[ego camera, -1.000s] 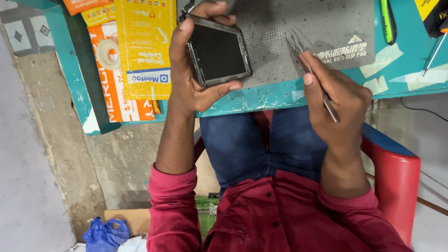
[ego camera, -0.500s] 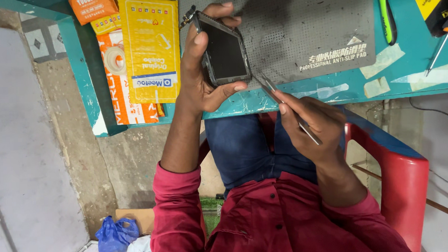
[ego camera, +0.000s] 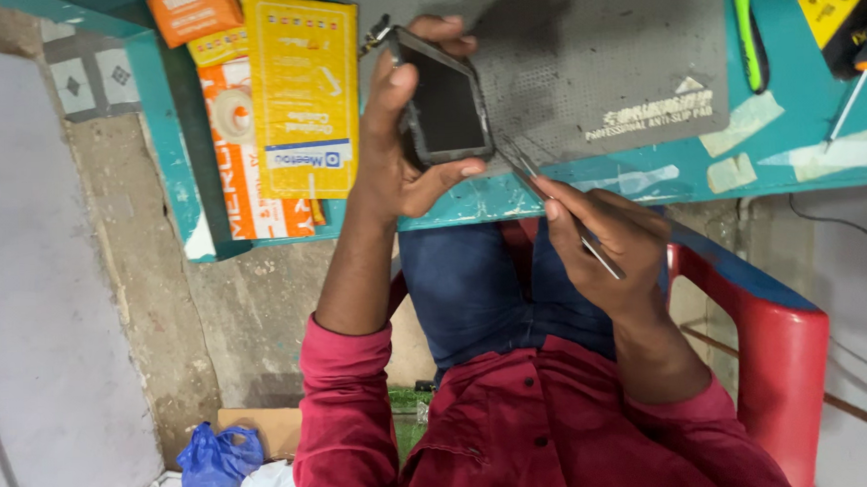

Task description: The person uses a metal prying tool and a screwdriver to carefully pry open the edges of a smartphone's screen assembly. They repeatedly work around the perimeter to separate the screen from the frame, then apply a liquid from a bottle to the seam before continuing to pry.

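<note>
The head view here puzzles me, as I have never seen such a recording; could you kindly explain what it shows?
There is no machine: a person wears one camera on the head, and it looks down at their own two bare hands, so lap and chest fill the bottom of the picture and the table the top.

The left hand grips a dark phone, screen towards the camera, its fingers wrapped round the far edge. The right hand holds thin metal tweezers, their tips at the phone's lower corner.

The teal table carries a grey anti-slip mat, yellow and orange packets on the left, a green tool and a screwdriver on the right, and strips of tape. The person sits on a red chair; a blue bag lies on the floor.
</note>
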